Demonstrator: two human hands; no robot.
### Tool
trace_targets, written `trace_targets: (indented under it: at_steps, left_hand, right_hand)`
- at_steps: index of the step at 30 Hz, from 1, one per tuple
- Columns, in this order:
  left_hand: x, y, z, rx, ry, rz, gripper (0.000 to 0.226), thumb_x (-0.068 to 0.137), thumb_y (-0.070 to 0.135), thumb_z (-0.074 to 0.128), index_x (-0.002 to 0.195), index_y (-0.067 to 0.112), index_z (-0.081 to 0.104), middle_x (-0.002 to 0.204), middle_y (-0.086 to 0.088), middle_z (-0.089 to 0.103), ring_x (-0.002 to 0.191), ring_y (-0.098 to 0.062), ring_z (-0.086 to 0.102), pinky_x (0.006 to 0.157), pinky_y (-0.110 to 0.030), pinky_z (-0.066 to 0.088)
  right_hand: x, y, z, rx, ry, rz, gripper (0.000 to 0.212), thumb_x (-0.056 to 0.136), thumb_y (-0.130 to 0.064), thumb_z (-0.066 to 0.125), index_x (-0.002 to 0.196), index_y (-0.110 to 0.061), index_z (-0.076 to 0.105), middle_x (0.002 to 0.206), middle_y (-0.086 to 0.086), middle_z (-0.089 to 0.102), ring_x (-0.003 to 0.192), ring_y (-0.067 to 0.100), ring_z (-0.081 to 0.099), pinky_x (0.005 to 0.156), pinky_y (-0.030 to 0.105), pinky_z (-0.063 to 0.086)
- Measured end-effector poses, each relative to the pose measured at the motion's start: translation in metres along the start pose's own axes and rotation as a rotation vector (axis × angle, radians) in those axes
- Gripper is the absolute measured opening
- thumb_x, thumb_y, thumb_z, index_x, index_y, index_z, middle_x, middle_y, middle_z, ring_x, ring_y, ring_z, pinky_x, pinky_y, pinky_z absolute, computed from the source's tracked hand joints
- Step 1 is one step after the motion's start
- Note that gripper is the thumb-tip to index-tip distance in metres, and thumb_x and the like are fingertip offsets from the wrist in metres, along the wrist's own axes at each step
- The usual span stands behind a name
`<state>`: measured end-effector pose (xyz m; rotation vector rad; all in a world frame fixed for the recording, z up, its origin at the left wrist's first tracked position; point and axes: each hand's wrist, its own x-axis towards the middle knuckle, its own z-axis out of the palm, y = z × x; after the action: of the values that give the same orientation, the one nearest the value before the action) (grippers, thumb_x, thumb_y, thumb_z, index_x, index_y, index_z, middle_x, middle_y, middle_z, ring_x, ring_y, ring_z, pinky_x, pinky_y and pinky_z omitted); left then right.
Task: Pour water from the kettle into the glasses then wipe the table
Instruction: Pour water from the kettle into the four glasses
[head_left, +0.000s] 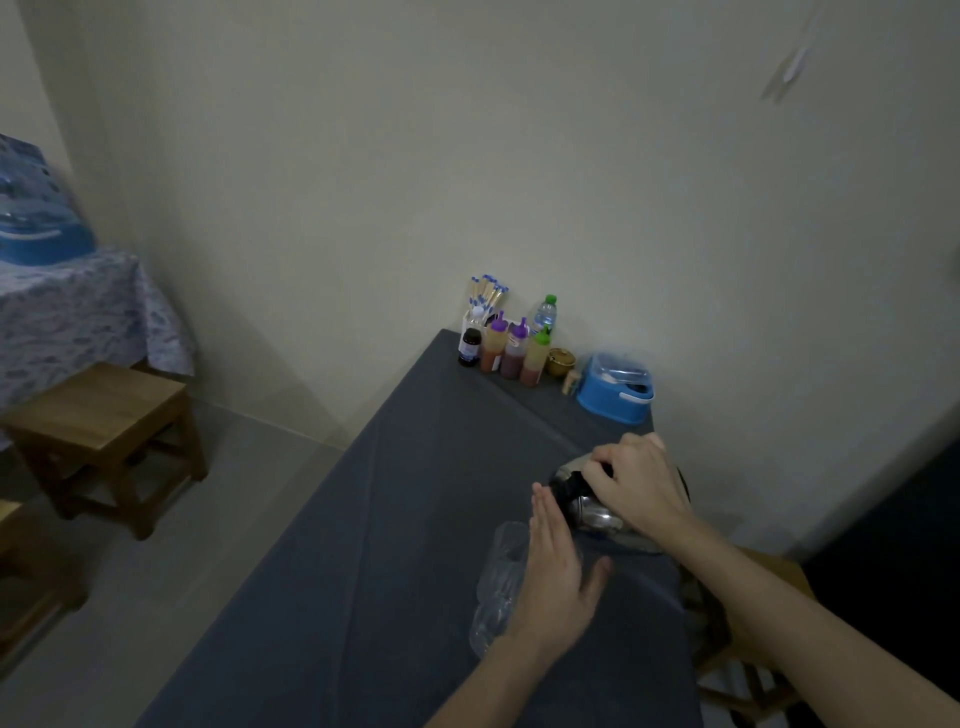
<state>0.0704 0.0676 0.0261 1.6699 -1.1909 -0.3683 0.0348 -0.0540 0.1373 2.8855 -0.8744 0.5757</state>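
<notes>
A shiny metal kettle (597, 514) with a black handle stands near the right edge of the table, which is covered by a dark grey cloth (415, 545). My right hand (636, 483) lies over its top and is closed around the black handle. Clear glasses (501, 571) stand in a row just left of the kettle, blurred and partly hidden. My left hand (558, 582) hovers flat over them with fingers straight and apart, holding nothing. No wiping cloth is visible.
At the table's far end by the wall stand sauce bottles (511, 348), a water bottle (545, 314), a holder of chopsticks (485, 299), a small brass pot (561, 361) and a blue box (615, 387). A wooden stool (109, 431) stands on the floor at left.
</notes>
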Motion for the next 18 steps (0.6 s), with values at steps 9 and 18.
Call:
trace_targets:
  at_steps: [9, 18]
  left_hand:
    - [0.000, 0.002, 0.001, 0.001, -0.017, 0.002, 0.097, 0.096, 0.038, 0.047, 0.131, 0.018, -0.042, 0.149, 0.005, -0.040, 0.145, -0.011, -0.029, 0.117, -0.017, -0.014]
    - [0.001, 0.007, 0.001, 0.030, -0.021, -0.003, 0.088, 0.099, 0.031, 0.042, 0.137, 0.012, -0.036, 0.154, -0.002, -0.035, 0.146, -0.012, -0.026, 0.119, -0.020, -0.014]
  right_hand:
    - [-0.004, 0.001, -0.003, -0.017, 0.006, -0.014, 0.047, 0.081, -0.040, 0.029, 0.060, -0.020, 0.066, 0.053, -0.004, 0.057, 0.059, 0.011, 0.046, 0.072, 0.033, 0.038]
    - [-0.007, 0.003, -0.010, -0.015, 0.025, -0.005, 0.047, 0.082, -0.039, 0.031, 0.062, -0.019, 0.068, 0.053, -0.003, 0.057, 0.059, 0.012, 0.047, 0.073, 0.034, 0.040]
